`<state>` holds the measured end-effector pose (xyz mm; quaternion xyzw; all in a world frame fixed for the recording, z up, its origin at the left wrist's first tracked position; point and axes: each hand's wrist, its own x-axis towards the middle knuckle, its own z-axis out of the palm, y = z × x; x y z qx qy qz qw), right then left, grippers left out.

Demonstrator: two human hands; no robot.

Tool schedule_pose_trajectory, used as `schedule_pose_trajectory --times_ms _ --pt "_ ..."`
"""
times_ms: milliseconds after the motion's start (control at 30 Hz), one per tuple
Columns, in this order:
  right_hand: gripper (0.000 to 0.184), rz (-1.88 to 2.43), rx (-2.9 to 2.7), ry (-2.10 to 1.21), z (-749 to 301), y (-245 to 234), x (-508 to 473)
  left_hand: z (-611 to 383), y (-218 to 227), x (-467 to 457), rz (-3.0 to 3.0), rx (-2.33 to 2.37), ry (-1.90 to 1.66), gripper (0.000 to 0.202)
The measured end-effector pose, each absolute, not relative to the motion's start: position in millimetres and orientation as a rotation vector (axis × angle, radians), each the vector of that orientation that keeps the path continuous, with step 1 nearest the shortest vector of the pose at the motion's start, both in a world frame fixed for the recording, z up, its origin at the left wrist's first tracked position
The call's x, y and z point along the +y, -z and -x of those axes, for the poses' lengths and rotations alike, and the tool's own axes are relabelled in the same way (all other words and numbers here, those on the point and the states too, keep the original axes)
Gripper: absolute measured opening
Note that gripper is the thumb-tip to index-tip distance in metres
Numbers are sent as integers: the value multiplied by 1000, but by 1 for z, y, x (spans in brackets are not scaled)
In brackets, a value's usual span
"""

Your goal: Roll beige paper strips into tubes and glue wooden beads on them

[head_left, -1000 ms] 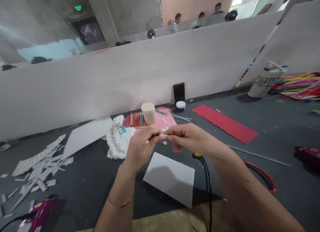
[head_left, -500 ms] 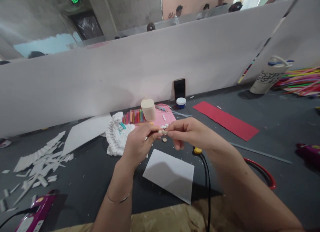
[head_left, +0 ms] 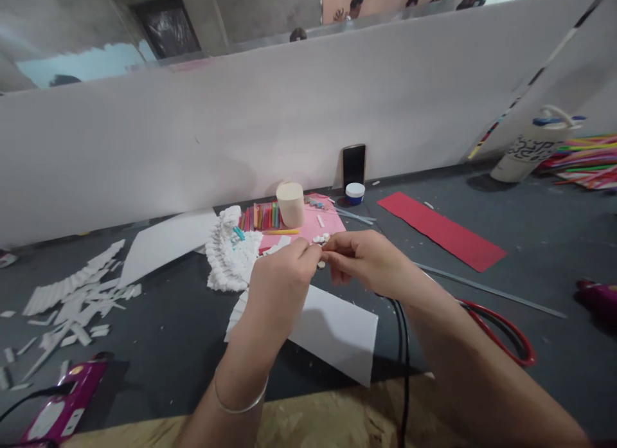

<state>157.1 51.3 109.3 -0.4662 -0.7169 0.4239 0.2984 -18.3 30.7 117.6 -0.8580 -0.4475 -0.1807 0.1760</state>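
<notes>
My left hand (head_left: 282, 284) and my right hand (head_left: 364, 255) meet fingertip to fingertip above the table, both closed in a pinch. Their fingers now mostly cover the small cream-coloured piece between them. Just beyond the fingertips lie small white pieces (head_left: 321, 238), and a round pale bit (head_left: 321, 265) shows just below them. A white sheet of board (head_left: 337, 332) lies under and in front of my hands, partly hidden by the left one. Left of my hands is a white fluffy ruffled piece (head_left: 236, 261) with turquoise bits on it.
Behind my hands stand a cream cup (head_left: 290, 205), coloured sticks (head_left: 260, 216), a blue-white jar (head_left: 355, 193) and a phone (head_left: 353, 165). White scraps (head_left: 72, 313) and a purple glue gun (head_left: 67, 396) lie left. Right are a red strip (head_left: 441, 231), red handles (head_left: 527, 351) and a cable (head_left: 405, 345).
My left hand has turned and its fingers have closed further over the small cream-coloured piece, which was visible before. The camera view has shifted slightly; my right hand stays at the same spot.
</notes>
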Motion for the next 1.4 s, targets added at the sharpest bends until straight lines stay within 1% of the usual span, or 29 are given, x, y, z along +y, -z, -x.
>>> schedule_pose_trajectory --times_ms 100,200,300,333,433,500,567,667,800,900,1033,1167,1233,1267,1333,1400 --pt "20 1201 -1880 -1116 -159 -107 54 15 -117 30 2404 -1291 549 17" --pt "22 1148 -1776 -1216 -162 -105 58 16 -119 32 2514 -1313 713 12" --pt "26 1004 -1658 -1388 -164 -106 61 19 -121 38 2691 -1351 1105 26" --pt "27 942 -1627 -1441 -164 -106 62 20 -121 40 2742 -1352 1266 27" --pt "27 778 -1549 -1554 -164 -107 62 21 -119 47 2844 -1271 1694 18" --pt "26 714 -1520 -1596 -163 -108 61 22 -116 51 2872 -1211 1865 12" --pt "26 702 -1526 -1630 -164 -109 60 23 -115 53 2865 -1199 1947 10" --pt "28 743 -1593 -1649 -166 -112 59 27 -116 53 2847 -1240 1891 8" --pt "30 795 -1692 -1584 -171 -113 60 31 -121 51 2830 -1165 1643 7" --pt "28 871 -1760 -1495 -171 -112 60 30 -124 47 2779 -1114 1377 8" --pt "25 1027 -1830 -1338 -165 -109 56 25 -123 37 2672 -1194 925 14" --pt "20 1078 -1821 -1325 -160 -104 56 15 -118 29 2459 -1321 580 20" --pt "19 1074 -1785 -1338 -160 -103 58 13 -117 29 2434 -1346 565 20" --pt "19 1064 -1762 -1355 -160 -103 59 12 -117 30 2460 -1351 621 18" --pt "22 1013 -1703 -1414 -162 -104 62 14 -120 33 2558 -1349 834 13" --pt "26 925 -1645 -1490 -163 -106 63 17 -124 35 2657 -1321 1099 16"
